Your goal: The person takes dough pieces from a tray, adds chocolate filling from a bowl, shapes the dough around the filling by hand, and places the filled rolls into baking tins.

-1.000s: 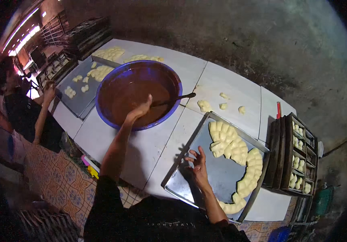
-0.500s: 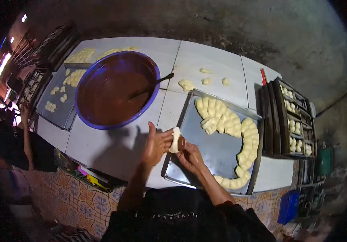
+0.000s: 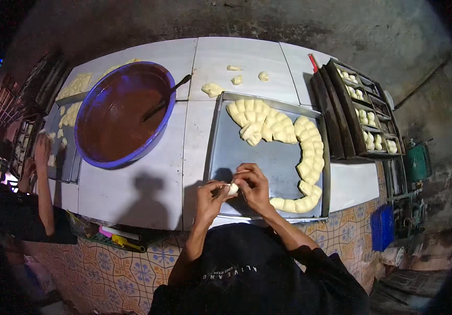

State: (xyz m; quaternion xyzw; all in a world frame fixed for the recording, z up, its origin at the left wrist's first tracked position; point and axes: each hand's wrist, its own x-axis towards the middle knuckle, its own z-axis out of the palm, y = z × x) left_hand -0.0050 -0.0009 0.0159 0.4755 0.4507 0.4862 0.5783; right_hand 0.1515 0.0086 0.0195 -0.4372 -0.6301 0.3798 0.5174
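A small piece of pale dough [image 3: 233,189] is pinched between my two hands above the near left part of the metal tray [image 3: 260,168]. My left hand [image 3: 209,199] is closed on its left side. From the right, the bent fingers and thumb of my right hand [image 3: 254,188] press on it. No brown filling shows on the dough now, and the fingers partly cover it. Dough balls [image 3: 310,149] lie joined in a curved row along the tray's far and right sides.
A blue basin [image 3: 157,137] of brown filling, with a dark-handled spoon [image 3: 169,95], stands left. Loose dough lumps [image 3: 237,80] lie behind the tray. Dark wooden-looking moulds [image 3: 360,113] holding dough stand right. At far left a co-worker's hand [image 3: 42,149] reaches over another tray [image 3: 69,167].
The dough lay opened over my left fingers with brown filling on it; now both hands pinch it closed. My view has shifted, and the co-worker's arm has moved over the left tray.
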